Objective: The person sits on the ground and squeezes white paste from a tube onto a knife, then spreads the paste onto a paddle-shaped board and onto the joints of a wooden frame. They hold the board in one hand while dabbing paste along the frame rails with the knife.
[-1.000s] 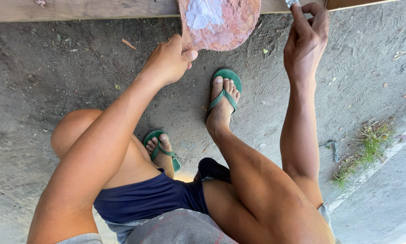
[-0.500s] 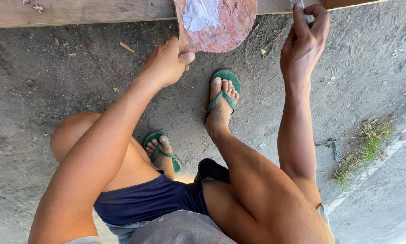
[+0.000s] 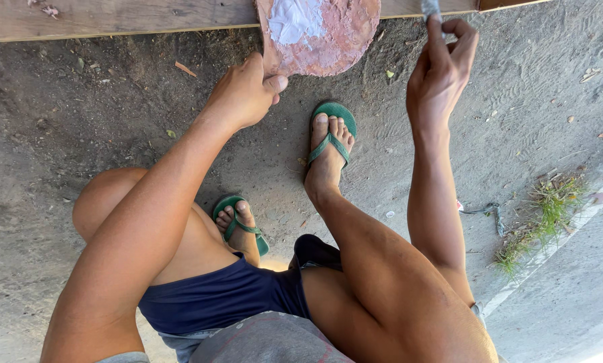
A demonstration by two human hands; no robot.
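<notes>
Barely anything's changed: my left hand [image 3: 244,94] still has its fingers wrapped on the pinkish round disc [image 3: 318,33] at the plank [image 3: 113,17], right hand [image 3: 442,74] still pinching a grey tool [image 3: 430,8].

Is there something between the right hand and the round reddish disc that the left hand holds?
Nothing visible. The left hand grips the reddish disc at its lower left edge. The right hand, holding a small grey piece, is apart to the right, with only bare ground between.

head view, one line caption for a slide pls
Seated person's left hand grips a reddish disc while right hand holds a small grey tool.
</notes>
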